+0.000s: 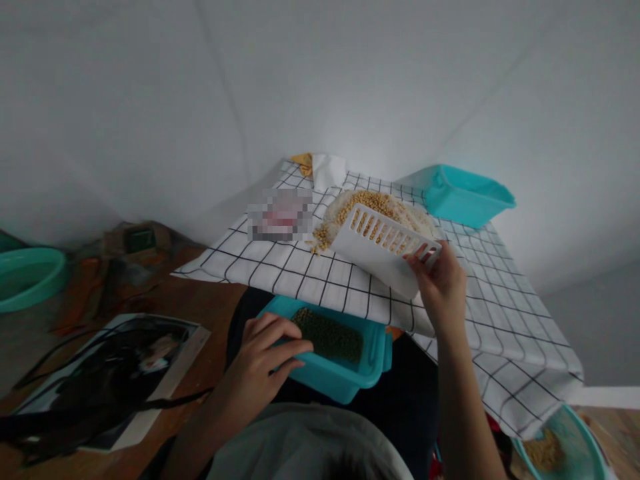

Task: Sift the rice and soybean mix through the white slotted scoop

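Note:
My right hand (443, 283) is closed on the slotted end of a white plastic board (375, 270), which is tilted over the front of the table. Behind the board lies a heap of yellow soybeans (367, 198), with white grains around it that I cannot name for sure. A few soybeans are scattered by the board's left end. Low in front of me, at my lap, is a teal plastic bin (345, 390) holding small dark green beans (327, 335). Over its left rim rests my left hand (273, 350), fingers loosely bent and apart, with nothing visible in them.
A checked cloth (500, 300) covers the table against the wall. Another teal bin (465, 193) stands at the back right. White and yellow cloths or bags (327, 170) lie at the back. On the floor are a green basin (33, 277) and a basket (565, 440). A picture board (187, 360) lies left.

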Available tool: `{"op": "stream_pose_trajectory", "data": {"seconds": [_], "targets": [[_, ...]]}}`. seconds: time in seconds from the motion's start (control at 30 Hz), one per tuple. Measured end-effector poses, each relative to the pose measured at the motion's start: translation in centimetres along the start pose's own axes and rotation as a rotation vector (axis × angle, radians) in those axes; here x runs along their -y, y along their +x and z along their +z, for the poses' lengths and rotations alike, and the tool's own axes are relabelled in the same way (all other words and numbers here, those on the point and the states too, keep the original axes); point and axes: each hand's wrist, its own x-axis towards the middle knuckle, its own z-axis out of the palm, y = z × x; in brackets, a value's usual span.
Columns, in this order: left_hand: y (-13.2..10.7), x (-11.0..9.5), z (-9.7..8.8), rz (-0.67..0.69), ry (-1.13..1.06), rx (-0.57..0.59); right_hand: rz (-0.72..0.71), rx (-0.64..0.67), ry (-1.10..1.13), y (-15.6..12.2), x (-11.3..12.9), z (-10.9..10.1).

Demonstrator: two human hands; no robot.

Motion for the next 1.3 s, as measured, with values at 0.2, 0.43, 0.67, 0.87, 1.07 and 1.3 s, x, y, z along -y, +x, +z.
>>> {"op": "stream_pose_trajectory", "data": {"seconds": [0.2,0.43,0.67,0.87,1.07,1.3], "targets": [[-0.2,0.2,0.2,-0.001,-0.019,0.002,-0.025,-0.11,0.107,2.0,-1.4,0.1],[-0.4,0.4,0.4,-0.005,-0.023,0.0,-0.03,-0.137,0.049,2.7,-0.9,0.2],[-0.7,0.7,0.4,-0.006,-0.015,0.03,-0.023,-0.035,0.035,1.5,0.1,0.7],[-0.7,0.8,0.4,-0.004,-0.005,0.034,-0.03,-0.039,0.067,0.9,1.0,0.3],[-0.8,0.7,0.3,-0.007,0.002,0.02,-0.012,0.025,0.113,-0.1,1.5,0.4],[-0.7,0.8,0.3,-0.006,0.028,0.012,0.007,0.093,0.109,-1.2,1.6,1.2]]}}
